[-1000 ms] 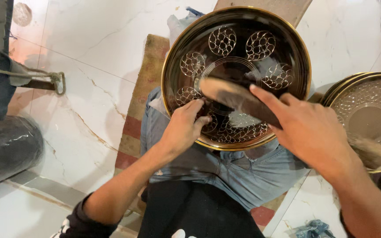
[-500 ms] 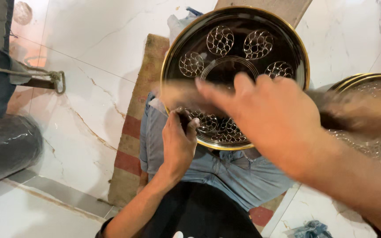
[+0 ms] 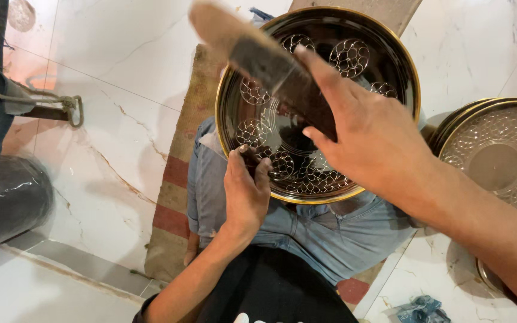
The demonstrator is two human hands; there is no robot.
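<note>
White marble floor surrounds the tray (image 3: 384, 48), which we rest on our lap, left hand (image 3: 245, 194) gripping its near rim to steady it, right hand (image 3: 372, 134) holding a brush (image 3: 264, 57) above it.

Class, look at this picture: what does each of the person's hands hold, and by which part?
The right hand grips a dark block-shaped tool by its lower end. The left hand holds the dark patterned round tray by its near rim, fingers over the edge.
</note>
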